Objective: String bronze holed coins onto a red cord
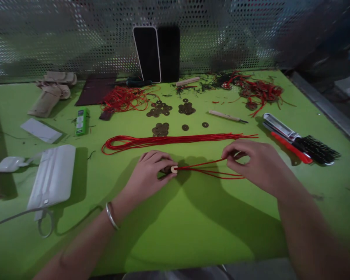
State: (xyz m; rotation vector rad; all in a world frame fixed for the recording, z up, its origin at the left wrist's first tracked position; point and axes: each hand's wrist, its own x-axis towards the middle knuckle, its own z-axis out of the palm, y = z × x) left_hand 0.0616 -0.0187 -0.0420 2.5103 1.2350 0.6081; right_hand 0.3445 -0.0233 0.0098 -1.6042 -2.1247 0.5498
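Observation:
My left hand is closed, pinching a small pale piece between thumb and fingertips; its exact kind is hard to make out. Several red cords run from that piece toward the right. One upper strand is pinched in the fingertips of my right hand, while the lower strands pass below its fingers. Just beyond both hands, a looped bundle of red cords lies stretched across the green table. Round brown coins with holes sit behind it: a pile and single coins.
At left are a white power bank, an earphone case and a green box. A hairbrush lies at right near a pale-handled tool. Tangled red cord and two phones are at the back.

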